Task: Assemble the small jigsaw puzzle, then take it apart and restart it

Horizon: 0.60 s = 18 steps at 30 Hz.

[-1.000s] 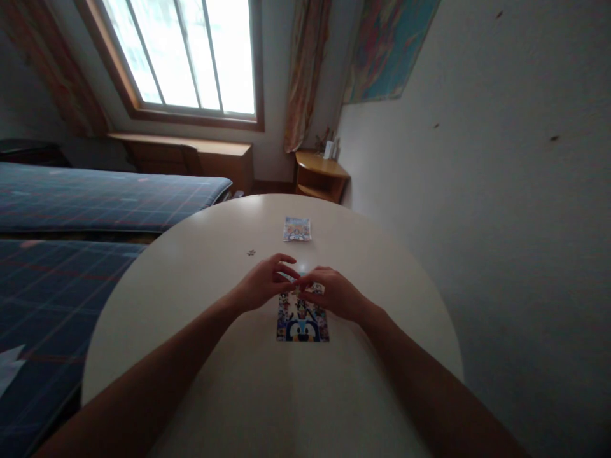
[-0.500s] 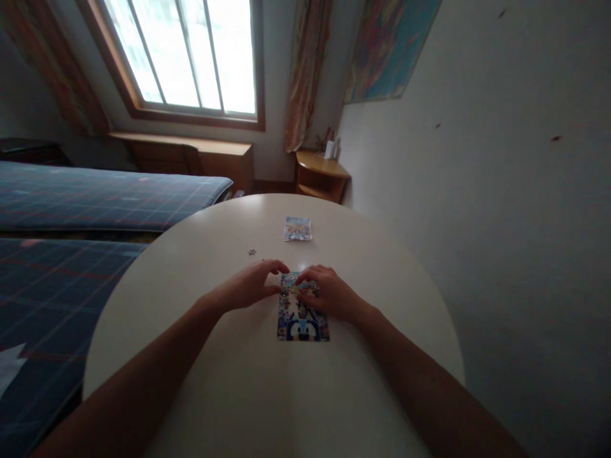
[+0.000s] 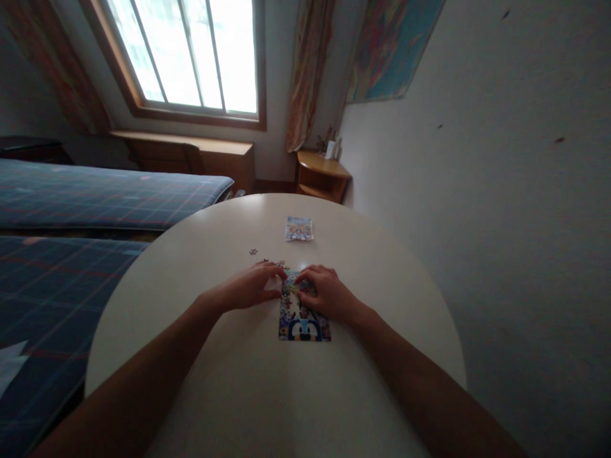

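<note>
Across the round, glossy white tabletop (image 3: 382, 267), small patterned loose pieces (image 3: 282, 263) at the rectangular multicoloured puzzle's (image 3: 305, 329) eleven o'clock could be scattered if brushed by the left hand (image 3: 258, 283). Its fingers, like the right hand's (image 3: 331, 294), are narrowly parted, any grip indiscernible; forearms are angled toward seven and five o'clock.
</note>
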Each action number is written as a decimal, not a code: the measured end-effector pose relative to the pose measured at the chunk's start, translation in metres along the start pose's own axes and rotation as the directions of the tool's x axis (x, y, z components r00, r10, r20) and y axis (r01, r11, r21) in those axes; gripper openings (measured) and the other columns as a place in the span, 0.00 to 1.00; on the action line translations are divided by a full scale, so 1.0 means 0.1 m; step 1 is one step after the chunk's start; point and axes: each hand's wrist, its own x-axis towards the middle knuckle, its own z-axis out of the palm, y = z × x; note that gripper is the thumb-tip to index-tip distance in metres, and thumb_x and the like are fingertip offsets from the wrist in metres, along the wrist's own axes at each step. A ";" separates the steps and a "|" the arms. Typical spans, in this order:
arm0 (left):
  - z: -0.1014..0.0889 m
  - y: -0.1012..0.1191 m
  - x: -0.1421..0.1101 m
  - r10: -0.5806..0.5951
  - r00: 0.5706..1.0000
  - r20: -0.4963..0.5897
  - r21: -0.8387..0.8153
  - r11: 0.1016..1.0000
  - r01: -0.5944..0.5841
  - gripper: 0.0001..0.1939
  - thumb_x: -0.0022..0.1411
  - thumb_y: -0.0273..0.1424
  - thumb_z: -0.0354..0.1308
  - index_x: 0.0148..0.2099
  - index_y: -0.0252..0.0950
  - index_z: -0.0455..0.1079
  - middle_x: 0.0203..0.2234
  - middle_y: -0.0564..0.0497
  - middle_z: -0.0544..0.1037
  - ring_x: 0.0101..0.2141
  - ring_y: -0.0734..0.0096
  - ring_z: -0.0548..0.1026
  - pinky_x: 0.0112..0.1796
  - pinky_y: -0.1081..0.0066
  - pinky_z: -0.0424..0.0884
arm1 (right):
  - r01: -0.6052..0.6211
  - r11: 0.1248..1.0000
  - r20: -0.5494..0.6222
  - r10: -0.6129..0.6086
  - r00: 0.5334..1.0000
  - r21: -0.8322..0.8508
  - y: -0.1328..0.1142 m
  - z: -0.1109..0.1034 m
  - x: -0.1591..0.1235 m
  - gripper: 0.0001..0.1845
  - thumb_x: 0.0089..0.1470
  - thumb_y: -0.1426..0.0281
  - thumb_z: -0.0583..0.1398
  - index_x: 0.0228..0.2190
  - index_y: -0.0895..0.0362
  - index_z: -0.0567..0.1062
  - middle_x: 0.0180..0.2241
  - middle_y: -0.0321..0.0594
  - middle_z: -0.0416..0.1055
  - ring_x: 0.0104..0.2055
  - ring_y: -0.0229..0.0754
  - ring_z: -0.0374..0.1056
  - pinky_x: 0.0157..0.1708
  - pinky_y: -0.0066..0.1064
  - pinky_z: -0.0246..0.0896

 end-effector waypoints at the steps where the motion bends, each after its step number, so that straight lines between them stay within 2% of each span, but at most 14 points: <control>1: 0.00 0.00 0.00 0.003 1.000 0.000 0.000 1.000 -0.003 0.14 0.58 0.33 0.63 0.47 0.39 0.72 0.40 0.47 0.75 0.44 0.59 0.71 0.47 0.63 0.67 | -0.006 1.000 0.001 0.006 1.000 -0.001 -0.01 0.00 0.00 0.11 0.51 0.70 0.64 0.39 0.53 0.75 0.42 0.41 0.74 0.48 0.46 0.67 0.51 0.39 0.53; 18: 0.01 0.02 0.01 0.033 0.999 0.000 -0.005 0.999 -0.033 0.12 0.59 0.32 0.62 0.46 0.39 0.72 0.43 0.47 0.75 0.47 0.59 0.71 0.50 0.61 0.66 | -0.024 0.999 -0.038 0.023 0.999 -0.028 0.00 0.01 0.00 0.10 0.51 0.67 0.66 0.38 0.53 0.77 0.43 0.41 0.74 0.48 0.46 0.67 0.51 0.40 0.53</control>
